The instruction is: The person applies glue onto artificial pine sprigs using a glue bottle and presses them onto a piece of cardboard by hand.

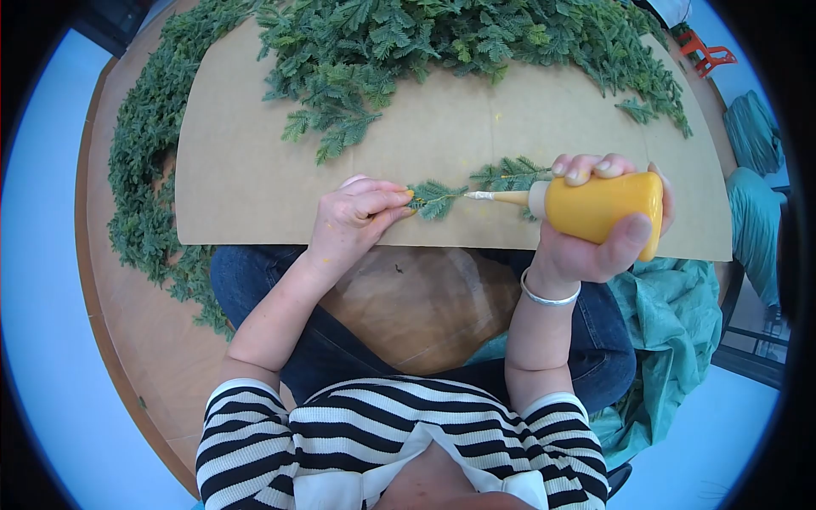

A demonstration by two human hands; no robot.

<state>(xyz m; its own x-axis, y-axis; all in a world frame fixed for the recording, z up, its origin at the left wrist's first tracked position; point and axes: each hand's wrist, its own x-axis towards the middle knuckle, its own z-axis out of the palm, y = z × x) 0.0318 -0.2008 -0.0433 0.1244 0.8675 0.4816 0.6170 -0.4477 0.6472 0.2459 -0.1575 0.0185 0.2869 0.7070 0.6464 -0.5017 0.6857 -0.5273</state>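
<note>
At the far left, one long bank of greenery point(140, 170) lies on the floor, curving around the side of one tan board point(255, 170). The board spans the space in front of your two denim-clad legs point(255, 280). One large heap point(425, 34) of green sprigs covers its far edge, too tangled to count.

Your two hands are apart. Your left hand point(353, 217) is pinched, thumb and finger, on one sprig point(435, 201) near the board's near edge, about midway along it; yellow shows at those fingertips. The sprig points right, toward your other hand.

One nozzle point(510, 197), with a whitish tip, reaches left to the sprig's right end; you cannot tell whether the two touch. Just beyond the nozzle lies one second sprig point(508, 174). The nozzle belongs to one yellow bottle point(599, 206), tipped on its side in the air and clamped in your right hand point(578, 251). One silver bracelet point(551, 300) circles that wrist.

Farther right, one small loose sprig point(636, 110) lies near the heap. Teal sheeting point(671, 314) bunches beside your right knee, and one red-orange stool point(705, 55) stands beyond the board.
</note>
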